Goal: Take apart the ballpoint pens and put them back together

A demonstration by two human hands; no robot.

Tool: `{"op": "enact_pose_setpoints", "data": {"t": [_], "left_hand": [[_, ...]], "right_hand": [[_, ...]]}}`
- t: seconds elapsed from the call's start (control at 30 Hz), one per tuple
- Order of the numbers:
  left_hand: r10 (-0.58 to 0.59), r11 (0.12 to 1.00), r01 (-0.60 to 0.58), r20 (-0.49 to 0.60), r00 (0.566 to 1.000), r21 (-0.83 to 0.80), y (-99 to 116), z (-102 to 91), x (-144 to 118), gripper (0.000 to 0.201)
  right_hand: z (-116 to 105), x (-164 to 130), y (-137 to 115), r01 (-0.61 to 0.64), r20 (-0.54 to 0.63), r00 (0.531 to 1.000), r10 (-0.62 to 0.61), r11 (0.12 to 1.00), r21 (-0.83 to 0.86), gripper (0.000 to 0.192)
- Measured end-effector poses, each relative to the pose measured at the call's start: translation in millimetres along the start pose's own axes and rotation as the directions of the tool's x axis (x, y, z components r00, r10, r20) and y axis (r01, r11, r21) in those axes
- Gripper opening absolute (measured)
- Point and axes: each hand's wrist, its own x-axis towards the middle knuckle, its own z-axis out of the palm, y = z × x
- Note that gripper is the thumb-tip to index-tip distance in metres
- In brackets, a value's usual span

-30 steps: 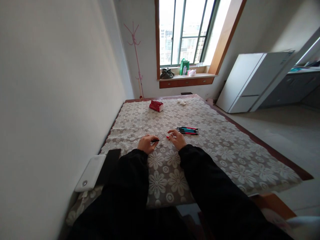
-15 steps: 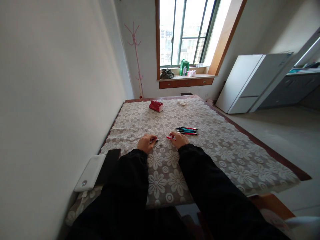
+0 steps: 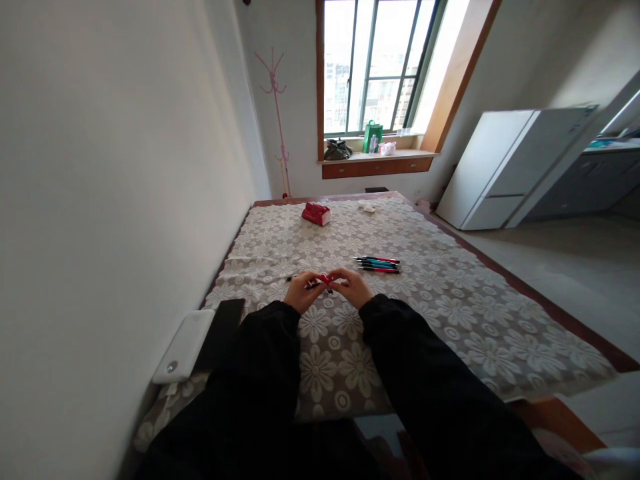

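Fingers of the left hand (image 3: 301,292) and right hand (image 3: 352,287) meet, pinching a small red pen piece (image 3: 325,279) just above the floral tablecloth (image 3: 450,300), its shape mostly hidden, with spare pens (image 3: 379,264) lying near.

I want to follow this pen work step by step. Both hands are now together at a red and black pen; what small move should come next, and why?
Probably press the two parts together along one line. The left hand and right hand meet over the lace tablecloth, each pinching one end of the pen, whose black tip points left. Four pens lie in a row to the right. Whether the parts are already joined is too small to tell.
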Motion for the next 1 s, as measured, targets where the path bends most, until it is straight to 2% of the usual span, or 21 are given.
{"op": "enact_pose_setpoints", "data": {"t": [0.1, 0.2, 0.33, 0.47, 0.87, 1.0], "left_hand": [[-0.026, 0.999, 0.026, -0.017, 1.000, -0.030, 4.6, -1.3, 0.0, 0.012], [-0.052, 0.998, 0.051, -0.018, 0.998, -0.037, 6.3, -3.6, 0.4, 0.010], [0.047, 0.991, -0.047, -0.001, 0.999, 0.125, 5.3, -5.5, 0.0, 0.009], [0.114, 0.972, -0.125, 0.066, 0.991, 0.201, 2.4, -5.2, -1.4, 0.013], [0.086, 0.978, -0.097, 0.063, 0.994, 0.187, -1.5, -3.0, -2.5, 0.015], [0.069, 0.975, -0.078, 0.048, 0.996, 0.208, -3.6, -2.9, -3.4, 0.016]], "right_hand": [[-1.1, 0.2, -5.1, 0.022, -0.030, 0.999, -0.022, 1.000, 0.005, 0.019], [-3.5, -0.9, -14.0, 0.050, -0.068, 0.997, -0.042, 0.992, 0.112, 0.018], [-7.3, -2.5, -23.6, 0.048, -0.067, 0.997, -0.037, 0.983, 0.178, 0.022], [-8.0, -1.3, -22.1, 0.047, -0.097, 0.995, -0.036, 0.992, 0.117, 0.023], [-3.4, -1.2, -16.3, 0.038, -0.114, 0.993, -0.030, 0.997, 0.072, 0.019], [-2.1, -0.5, -15.6, 0.038, -0.098, 0.995, -0.027, 0.994, 0.104, 0.021]]}}
